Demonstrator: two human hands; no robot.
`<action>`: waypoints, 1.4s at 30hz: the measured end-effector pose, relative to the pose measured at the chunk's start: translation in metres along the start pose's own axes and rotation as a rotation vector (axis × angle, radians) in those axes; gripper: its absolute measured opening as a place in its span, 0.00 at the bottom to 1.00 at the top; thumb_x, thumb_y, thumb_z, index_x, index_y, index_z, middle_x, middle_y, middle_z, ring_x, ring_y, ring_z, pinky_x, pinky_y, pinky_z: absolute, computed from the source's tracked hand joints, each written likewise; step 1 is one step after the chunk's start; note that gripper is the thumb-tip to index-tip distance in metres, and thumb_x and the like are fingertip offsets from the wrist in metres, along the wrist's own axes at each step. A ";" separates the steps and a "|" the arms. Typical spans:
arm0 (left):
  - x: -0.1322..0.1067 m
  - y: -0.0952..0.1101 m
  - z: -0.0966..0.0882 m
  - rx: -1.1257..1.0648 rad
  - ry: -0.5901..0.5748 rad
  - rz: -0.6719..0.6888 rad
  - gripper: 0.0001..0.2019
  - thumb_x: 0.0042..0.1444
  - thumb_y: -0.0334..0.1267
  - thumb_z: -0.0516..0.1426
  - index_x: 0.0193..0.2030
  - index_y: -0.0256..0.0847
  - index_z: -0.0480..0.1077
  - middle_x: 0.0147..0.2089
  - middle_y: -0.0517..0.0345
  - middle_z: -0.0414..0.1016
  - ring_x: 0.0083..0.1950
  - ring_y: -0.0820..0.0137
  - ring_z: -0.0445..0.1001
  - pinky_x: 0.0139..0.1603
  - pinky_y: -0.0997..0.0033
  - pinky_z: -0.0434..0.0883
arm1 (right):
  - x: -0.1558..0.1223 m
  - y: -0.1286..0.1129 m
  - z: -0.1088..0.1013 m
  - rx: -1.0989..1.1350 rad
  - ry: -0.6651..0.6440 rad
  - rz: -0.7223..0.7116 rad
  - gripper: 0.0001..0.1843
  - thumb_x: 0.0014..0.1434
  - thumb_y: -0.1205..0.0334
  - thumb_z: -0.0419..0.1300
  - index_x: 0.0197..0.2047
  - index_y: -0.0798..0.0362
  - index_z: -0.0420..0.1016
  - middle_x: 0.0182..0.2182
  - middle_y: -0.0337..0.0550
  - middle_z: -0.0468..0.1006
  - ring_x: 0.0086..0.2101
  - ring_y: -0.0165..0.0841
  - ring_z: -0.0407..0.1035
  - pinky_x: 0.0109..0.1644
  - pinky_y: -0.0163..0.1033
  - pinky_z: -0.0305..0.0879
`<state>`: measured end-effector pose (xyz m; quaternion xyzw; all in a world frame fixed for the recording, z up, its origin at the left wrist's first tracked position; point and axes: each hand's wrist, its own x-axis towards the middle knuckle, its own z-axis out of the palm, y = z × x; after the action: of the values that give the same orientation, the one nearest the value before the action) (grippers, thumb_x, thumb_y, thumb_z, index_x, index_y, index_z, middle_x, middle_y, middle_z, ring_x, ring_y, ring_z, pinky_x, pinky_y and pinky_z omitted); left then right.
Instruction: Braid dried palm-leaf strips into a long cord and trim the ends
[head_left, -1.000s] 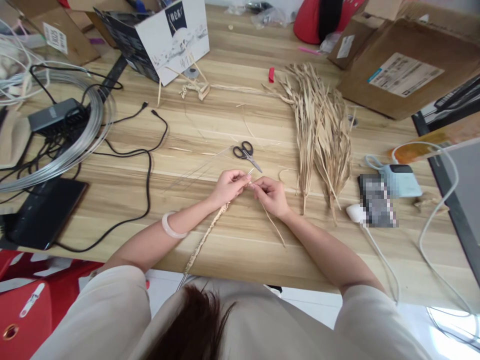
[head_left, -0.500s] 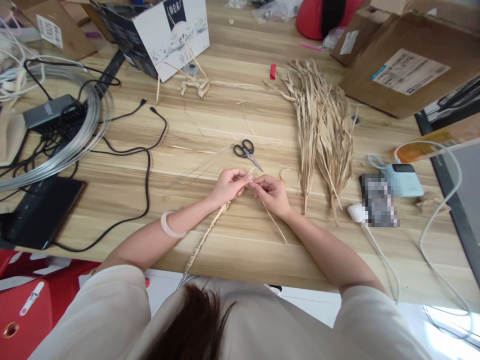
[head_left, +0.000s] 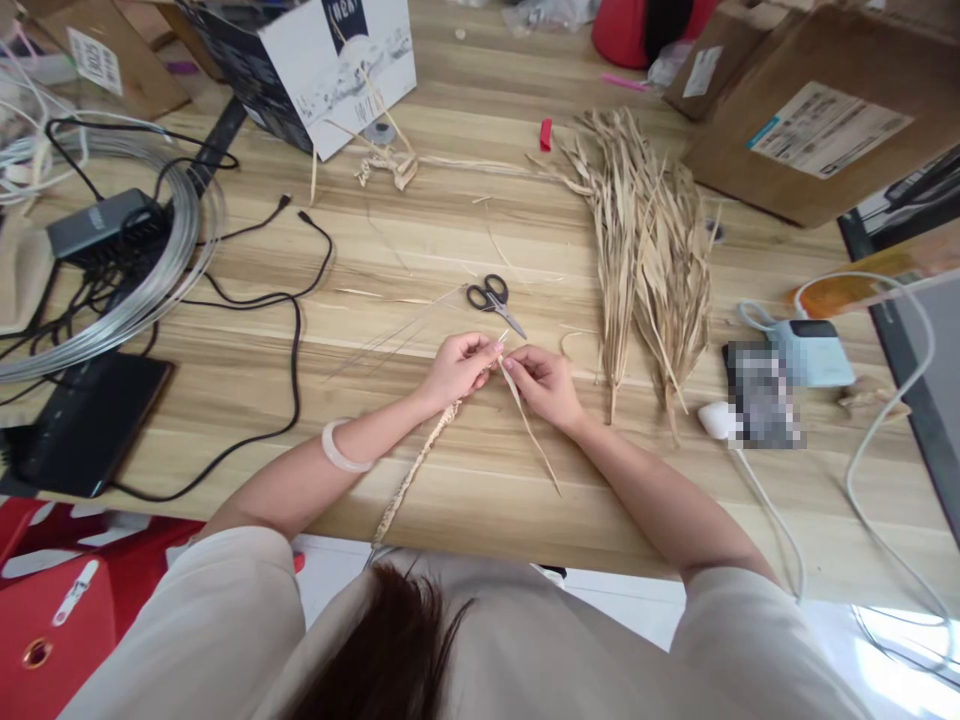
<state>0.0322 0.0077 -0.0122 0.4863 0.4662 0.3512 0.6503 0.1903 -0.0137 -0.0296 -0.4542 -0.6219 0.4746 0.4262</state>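
My left hand (head_left: 456, 368) is closed on the top end of a woven straw braid (head_left: 417, 466) that trails down toward the table's near edge. My right hand (head_left: 546, 384) pinches a loose straw strip (head_left: 531, 430) right beside the left fingertips; the strip hangs down and to the right across the wood. Both hands meet just below a small pair of black-handled scissors (head_left: 491, 300). A pale bangle (head_left: 339, 452) circles my left wrist.
A bundle of dried straw leaves (head_left: 645, 250) lies to the right of the hands. A wire coil (head_left: 142, 270), black cables and a dark device (head_left: 90, 420) fill the left side. Cardboard boxes (head_left: 795, 130) stand at the back. A phone (head_left: 761, 395) and a charger sit at right.
The loose strip in my right hand has swung slightly, now hanging straighter from the fingertips. Both hands stay in the same spot. The camera has tilted a little.
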 end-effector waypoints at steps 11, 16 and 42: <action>0.000 -0.002 -0.001 0.002 -0.014 0.024 0.16 0.59 0.47 0.54 0.27 0.37 0.63 0.16 0.68 0.60 0.12 0.84 0.54 0.10 0.83 0.49 | -0.001 -0.001 0.000 0.023 -0.025 0.015 0.15 0.59 0.52 0.57 0.29 0.55 0.70 0.17 0.34 0.67 0.19 0.23 0.58 0.23 0.32 0.54; 0.001 -0.005 -0.001 0.028 -0.014 0.049 0.17 0.60 0.48 0.53 0.27 0.37 0.63 0.17 0.67 0.61 0.14 0.83 0.58 0.11 0.84 0.53 | -0.001 -0.001 0.001 0.048 -0.021 0.022 0.13 0.59 0.54 0.58 0.30 0.55 0.71 0.18 0.34 0.68 0.18 0.24 0.60 0.22 0.32 0.55; 0.000 -0.006 0.000 0.037 -0.008 0.054 0.17 0.58 0.49 0.55 0.27 0.36 0.64 0.18 0.66 0.62 0.15 0.83 0.59 0.13 0.83 0.54 | -0.002 0.004 0.001 0.006 0.060 -0.029 0.10 0.60 0.55 0.57 0.37 0.53 0.73 0.27 0.41 0.76 0.24 0.28 0.67 0.27 0.35 0.63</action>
<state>0.0320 0.0067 -0.0178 0.5120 0.4568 0.3578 0.6334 0.1903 -0.0154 -0.0338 -0.4577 -0.6142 0.4563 0.4528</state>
